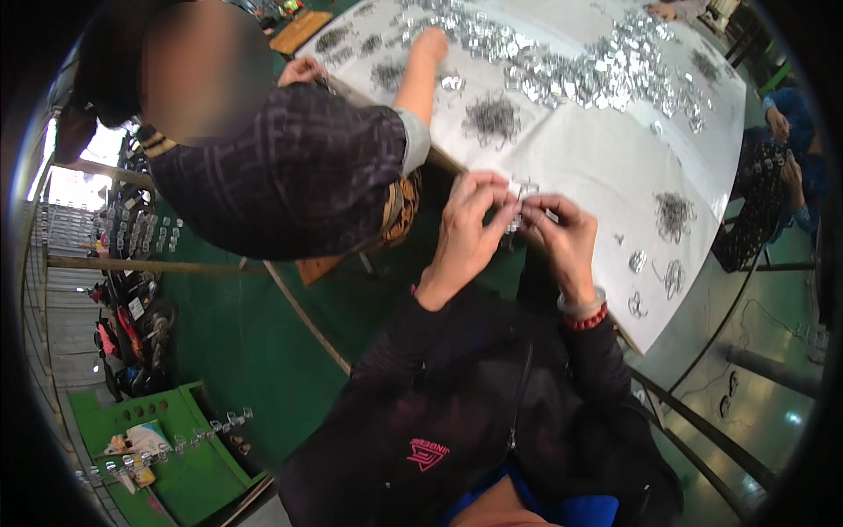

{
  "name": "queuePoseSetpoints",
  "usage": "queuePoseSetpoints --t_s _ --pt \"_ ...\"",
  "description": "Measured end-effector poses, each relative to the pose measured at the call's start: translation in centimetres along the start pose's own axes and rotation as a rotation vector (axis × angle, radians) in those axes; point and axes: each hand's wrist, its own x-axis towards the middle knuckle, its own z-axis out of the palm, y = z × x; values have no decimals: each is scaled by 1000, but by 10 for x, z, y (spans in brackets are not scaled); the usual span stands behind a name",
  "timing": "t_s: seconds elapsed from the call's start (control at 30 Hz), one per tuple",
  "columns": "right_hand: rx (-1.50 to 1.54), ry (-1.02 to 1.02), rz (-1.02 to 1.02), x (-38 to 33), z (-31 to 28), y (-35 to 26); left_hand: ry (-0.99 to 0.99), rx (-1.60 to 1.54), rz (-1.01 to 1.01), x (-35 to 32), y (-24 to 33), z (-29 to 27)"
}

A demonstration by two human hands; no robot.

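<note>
Over the near edge of the white-covered table (606, 162), my left hand (465, 233) and my right hand (566, 239) meet fingertip to fingertip. Both are closed in a pinch on one small shiny metal piece (515, 225), which looks like a wire buckle. A thin bent wire loop (528, 188) stands up between the fingers; whether it is part of that piece I cannot tell. My fingers hide much of it. Beyond my left hand lies a pile of dark wire pieces (492, 119). To the right of my right hand sits another wire pile (674, 216).
A large heap of shiny metal pieces (588, 77) spreads across the table's far side. Close on my left, a co-worker (290, 167) reaches over the table. Another person (781, 167) sits at the right. A green platform (189, 461) stands at lower left.
</note>
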Motion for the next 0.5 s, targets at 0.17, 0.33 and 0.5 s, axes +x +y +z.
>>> queuePoseSetpoints --t_s 0.17,0.33,0.5 --pt "138 -216 -266 6 2 -13 -35 -382 -180 0 2 -6" --pt "185 -219 -392 22 -17 -49 95 -651 -62 13 32 -40" --pt "97 -172 -305 50 -26 -27 320 -611 212 28 74 -102"
